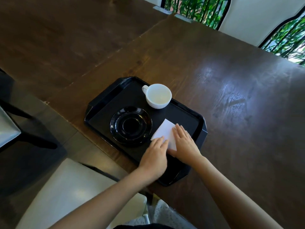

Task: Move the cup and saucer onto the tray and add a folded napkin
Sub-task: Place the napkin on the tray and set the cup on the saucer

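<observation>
White napkin [165,132] lies folded on the tray [105,100] under my flat, open left hand [154,158] and right hand [185,144]; cup [158,96] and saucer [130,125] are already there, apart.

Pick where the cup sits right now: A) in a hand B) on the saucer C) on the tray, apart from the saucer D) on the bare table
C: the white cup stands on the black tray beyond the empty saucer, not touching it; both hands are flat on the napkin.

Dim scene, window glare on the table [231,83], edges warped and soft
</observation>
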{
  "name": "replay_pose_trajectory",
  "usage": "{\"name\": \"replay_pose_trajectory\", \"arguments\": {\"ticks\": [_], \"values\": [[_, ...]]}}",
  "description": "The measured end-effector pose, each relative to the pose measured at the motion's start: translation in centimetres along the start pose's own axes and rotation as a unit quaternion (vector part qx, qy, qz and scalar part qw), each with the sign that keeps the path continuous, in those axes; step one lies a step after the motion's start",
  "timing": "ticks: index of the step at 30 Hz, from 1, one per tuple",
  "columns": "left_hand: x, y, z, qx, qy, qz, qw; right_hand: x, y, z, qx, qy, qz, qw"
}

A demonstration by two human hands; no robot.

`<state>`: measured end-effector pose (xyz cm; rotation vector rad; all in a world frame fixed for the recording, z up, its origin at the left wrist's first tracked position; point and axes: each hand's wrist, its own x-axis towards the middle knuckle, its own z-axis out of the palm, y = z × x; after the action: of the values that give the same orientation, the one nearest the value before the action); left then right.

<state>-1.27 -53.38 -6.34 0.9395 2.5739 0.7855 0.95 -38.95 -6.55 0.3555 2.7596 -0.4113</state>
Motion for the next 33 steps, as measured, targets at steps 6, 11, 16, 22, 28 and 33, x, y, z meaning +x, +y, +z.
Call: {"name": "replay_pose_trajectory", "arguments": {"ticks": [6, 11, 16, 22, 28, 33], "values": [[0.1, -0.4, 1.0, 0.023, -0.025, 0.008, 0.999, -0.2, -0.1, 0.1, 0.006, 0.025, 0.016, 1.000], [0.4, -0.1, 0.3, -0.004, -0.019, 0.022, 1.000, -0.2, 0.1, 0.4, 0.014, 0.034, 0.022, 0.999], [4.7, -1.8, -5.0, -0.078, 0.117, -0.036, 0.989, 1.7, 0.4, -2.0, 0.160, 0.061, 0.037, 0.985], [11.5, -4.9, -9.5, -0.276, 0.139, -0.238, 0.921, 7.8, -0.6, -5.8, 0.319, 0.069, 0.054, 0.944], [14.0, -4.6, -8.5, -0.276, 0.102, -0.252, 0.922, 10.6, -1.4, -5.2, 0.399, 0.101, 0.036, 0.911], [14.4, -4.6, -8.1, -0.299, 0.136, -0.251, 0.911, 11.5, -1.9, -4.8, 0.400, 0.137, 0.029, 0.905]]}}
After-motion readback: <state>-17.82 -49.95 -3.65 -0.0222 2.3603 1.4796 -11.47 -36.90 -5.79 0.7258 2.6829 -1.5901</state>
